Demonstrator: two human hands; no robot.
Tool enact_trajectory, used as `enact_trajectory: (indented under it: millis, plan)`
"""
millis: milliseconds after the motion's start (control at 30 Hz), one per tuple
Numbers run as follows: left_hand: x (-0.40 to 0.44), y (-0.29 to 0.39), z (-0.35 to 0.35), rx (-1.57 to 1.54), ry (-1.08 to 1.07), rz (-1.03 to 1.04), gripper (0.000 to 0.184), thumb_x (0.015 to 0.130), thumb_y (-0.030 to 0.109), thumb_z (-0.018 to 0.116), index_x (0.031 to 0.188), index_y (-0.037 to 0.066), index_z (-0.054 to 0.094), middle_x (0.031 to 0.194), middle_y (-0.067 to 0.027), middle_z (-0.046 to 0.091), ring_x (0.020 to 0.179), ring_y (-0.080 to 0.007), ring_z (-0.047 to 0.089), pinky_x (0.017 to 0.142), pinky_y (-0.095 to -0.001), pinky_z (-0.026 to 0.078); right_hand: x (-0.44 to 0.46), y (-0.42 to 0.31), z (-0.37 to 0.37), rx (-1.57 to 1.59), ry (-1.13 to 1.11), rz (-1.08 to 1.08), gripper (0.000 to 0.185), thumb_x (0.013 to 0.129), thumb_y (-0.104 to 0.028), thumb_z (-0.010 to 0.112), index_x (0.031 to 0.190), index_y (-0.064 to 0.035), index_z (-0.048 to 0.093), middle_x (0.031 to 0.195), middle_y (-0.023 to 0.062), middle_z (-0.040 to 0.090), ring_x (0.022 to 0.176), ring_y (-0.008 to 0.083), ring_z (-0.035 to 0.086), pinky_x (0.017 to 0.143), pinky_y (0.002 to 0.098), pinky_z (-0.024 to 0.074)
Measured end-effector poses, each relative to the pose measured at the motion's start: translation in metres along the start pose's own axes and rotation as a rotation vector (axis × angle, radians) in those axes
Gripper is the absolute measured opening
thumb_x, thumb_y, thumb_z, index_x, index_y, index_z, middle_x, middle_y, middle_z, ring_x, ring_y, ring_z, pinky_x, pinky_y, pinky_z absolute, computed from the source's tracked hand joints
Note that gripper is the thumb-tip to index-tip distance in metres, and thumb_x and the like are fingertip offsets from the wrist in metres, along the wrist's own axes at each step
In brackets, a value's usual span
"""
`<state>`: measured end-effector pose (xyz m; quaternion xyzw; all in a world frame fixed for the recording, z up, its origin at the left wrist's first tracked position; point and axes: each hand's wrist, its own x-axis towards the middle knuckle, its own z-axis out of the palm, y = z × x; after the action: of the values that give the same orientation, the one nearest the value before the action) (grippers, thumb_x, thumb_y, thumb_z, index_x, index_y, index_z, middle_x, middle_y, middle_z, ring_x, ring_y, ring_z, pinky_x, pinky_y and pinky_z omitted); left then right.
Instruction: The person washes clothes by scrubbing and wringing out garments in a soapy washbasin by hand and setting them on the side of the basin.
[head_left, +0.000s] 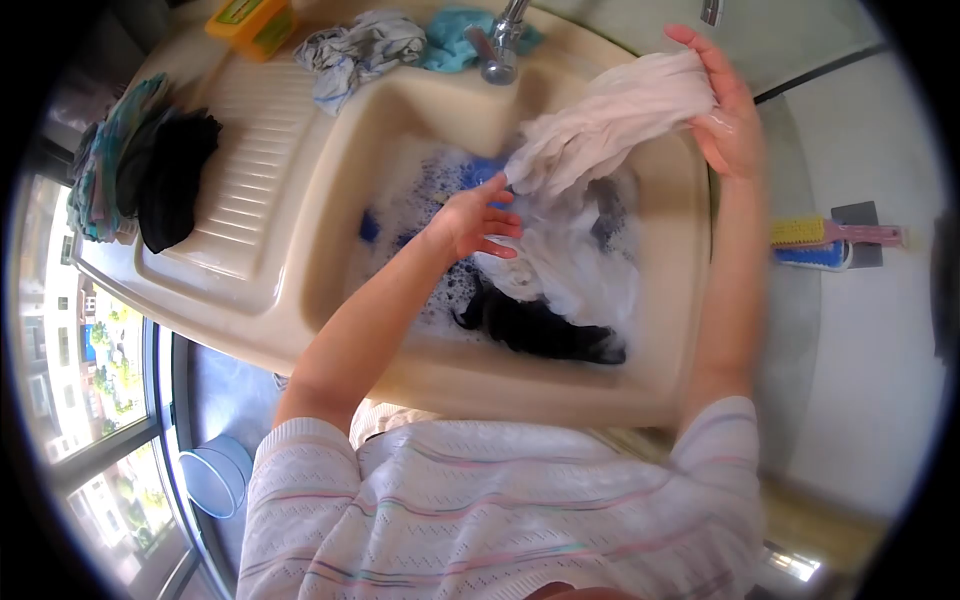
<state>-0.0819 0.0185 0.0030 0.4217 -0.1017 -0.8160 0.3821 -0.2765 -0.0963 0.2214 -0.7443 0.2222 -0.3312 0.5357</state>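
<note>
My right hand [728, 125] is raised over the right side of the sink, gripping one end of a wet pale pink garment [615, 120] between thumb and fingers. The garment's other end hangs down over the foamy water. Near that lower end, my left hand [478, 220] has its fingers apart, its thumb close to the fabric; whether they touch I cannot tell. White cloth [570, 265] lies in the suds under my hands. Beside it a black garment [540, 325] floats near the sink's front wall, and blue fabric [480, 172] shows through the foam.
The beige sink [330, 215] has a ribbed washboard [250, 150] on its left. Dark and striped clothes [165, 180] hang at its left edge. A tap [500, 60], grey cloth [365, 45], teal cloth [455, 38] and yellow tub [250, 25] are behind. Brushes [830, 240] are at right.
</note>
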Motion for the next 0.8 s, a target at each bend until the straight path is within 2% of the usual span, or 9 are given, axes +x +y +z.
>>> enact_trajectory:
  millis: [133, 167, 233, 267, 333, 433, 600, 700, 800]
  plan:
    - [-0.007, 0.001, 0.031, -0.409, -0.124, -0.089, 0.091, 0.075, 0.069, 0.042, 0.135, 0.004, 0.019, 0.129, -0.0292, 0.029, 0.108, -0.0404, 0.046, 0.082, -0.0602, 0.038, -0.037, -0.046, 0.068, -0.185, -0.187, -0.089, 0.048, 0.067, 0.004, 0.062, 0.114, -0.0015, 0.051, 0.109, 0.0049, 0.056, 0.095, 0.0121, 0.054, 0.087, 0.0261, 0.0425]
    - [0.009, -0.006, 0.022, -0.454, -0.297, -0.069, 0.09, 0.075, 0.071, 0.039, 0.133, 0.004, 0.024, 0.131, -0.0255, 0.032, 0.111, -0.0391, 0.044, 0.089, -0.0597, 0.034, -0.048, -0.051, 0.083, -0.25, -0.248, -0.084, 0.041, 0.068, 0.003, 0.063, 0.108, -0.003, 0.056, 0.105, 0.0047, 0.057, 0.095, 0.0124, 0.054, 0.087, 0.0264, 0.0424]
    - [0.042, -0.014, 0.019, -0.583, -0.44, 0.339, 0.09, 0.073, 0.074, 0.036, 0.129, 0.004, 0.033, 0.126, -0.0211, 0.041, 0.111, -0.0369, 0.045, 0.092, -0.0531, 0.035, -0.069, -0.041, 0.104, -0.114, -0.449, -0.046, 0.038, 0.069, 0.006, 0.06, 0.105, -0.0047, 0.058, 0.097, 0.0072, 0.06, 0.089, 0.0166, 0.057, 0.08, 0.0292, 0.0446]
    - [0.044, -0.017, 0.009, -0.653, -0.481, 0.188, 0.088, 0.074, 0.075, 0.033, 0.125, 0.003, 0.041, 0.119, -0.0173, 0.049, 0.11, -0.034, 0.046, 0.093, -0.0464, 0.036, -0.079, -0.038, 0.117, -0.067, -0.503, 0.011, 0.025, 0.07, -0.004, 0.059, 0.094, 0.0017, 0.061, 0.091, 0.0128, 0.059, 0.086, 0.0241, 0.055, 0.079, 0.0351, 0.0412]
    - [0.021, -0.019, 0.015, -0.654, -0.311, 0.083, 0.077, 0.078, 0.067, 0.037, 0.116, 0.0, 0.047, 0.112, -0.0183, 0.053, 0.102, -0.0323, 0.051, 0.09, -0.0439, 0.04, -0.102, -0.012, 0.141, -0.036, -0.623, -0.064, 0.024, 0.069, -0.001, 0.059, 0.093, 0.0009, 0.062, 0.091, 0.0095, 0.06, 0.086, 0.0267, 0.054, 0.083, 0.0367, 0.04]
    - [0.018, -0.016, 0.015, -0.553, -0.206, 0.12, 0.058, 0.081, 0.051, 0.047, 0.108, -0.001, 0.051, 0.102, -0.0168, 0.057, 0.093, -0.0297, 0.056, 0.084, -0.0416, 0.044, -0.11, -0.011, 0.132, -0.004, -0.642, 0.049, 0.043, 0.064, 0.007, 0.056, 0.105, -0.0059, 0.058, 0.098, 0.0081, 0.058, 0.09, 0.0228, 0.054, 0.088, 0.0332, 0.0385]
    - [0.007, -0.009, 0.029, -0.649, -0.188, 0.225, 0.031, 0.085, 0.024, 0.048, 0.102, 0.001, 0.055, 0.099, -0.0108, 0.061, 0.091, -0.0269, 0.058, 0.085, -0.0403, 0.045, -0.066, 0.035, 0.037, 0.589, 0.0, 0.002, 0.049, 0.089, -0.031, 0.044, 0.129, -0.004, 0.035, 0.106, 0.0122, 0.057, 0.095, 0.0258, 0.055, 0.087, 0.0441, 0.0425]
    - [-0.012, -0.006, 0.04, -0.73, -0.44, 0.179, 0.033, 0.084, 0.024, 0.045, 0.107, 0.002, 0.056, 0.105, -0.0112, 0.059, 0.098, -0.026, 0.056, 0.09, -0.04, 0.042, -0.039, 0.155, 0.021, 0.772, 0.352, 0.166, 0.049, 0.089, -0.026, 0.044, 0.131, -0.0044, 0.033, 0.115, 0.0101, 0.053, 0.108, 0.0223, 0.051, 0.093, 0.0371, 0.0404]
    - [-0.012, -0.007, 0.031, -0.75, -0.542, 0.173, 0.037, 0.08, 0.024, 0.045, 0.109, 0.003, 0.056, 0.111, -0.0109, 0.057, 0.104, -0.0263, 0.053, 0.094, -0.0405, 0.038, -0.082, 0.225, 0.091, 0.478, 0.302, 0.136, 0.048, 0.092, -0.027, 0.04, 0.133, -0.0063, 0.029, 0.128, 0.0088, 0.041, 0.117, 0.0212, 0.041, 0.099, 0.0355, 0.0347]
